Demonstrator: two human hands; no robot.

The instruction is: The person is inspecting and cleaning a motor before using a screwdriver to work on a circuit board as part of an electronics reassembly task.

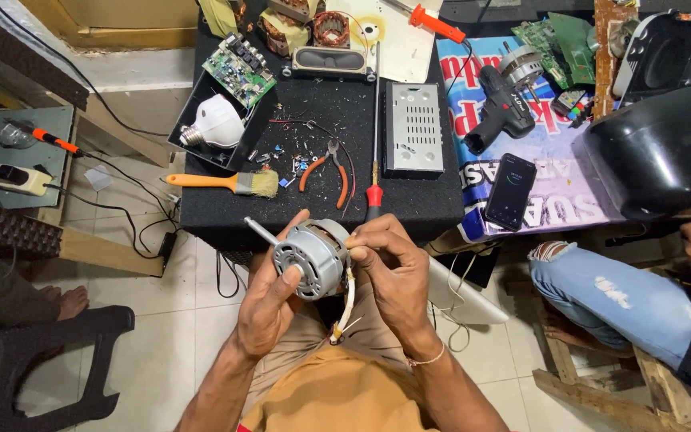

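Observation:
A small grey electric motor (pixel 310 256) with a steel shaft pointing up-left is held in front of me, below the black table's front edge. My left hand (pixel 269 300) grips its body from below, thumb on the front cover. My right hand (pixel 389 268) pinches the motor's right side with its fingertips. White wires (pixel 347 308) hang down from the motor between my hands.
On the black table (pixel 441 210) lie a brush (pixel 221 182), orange pliers (pixel 325 170), a red-handled screwdriver (pixel 374 144), a grey metal box (pixel 413 128), a circuit board (pixel 240 70) and a white bulb (pixel 216 124). A phone (pixel 510 190) and drill (pixel 501 108) lie right. Another person (pixel 625 300) sits at right.

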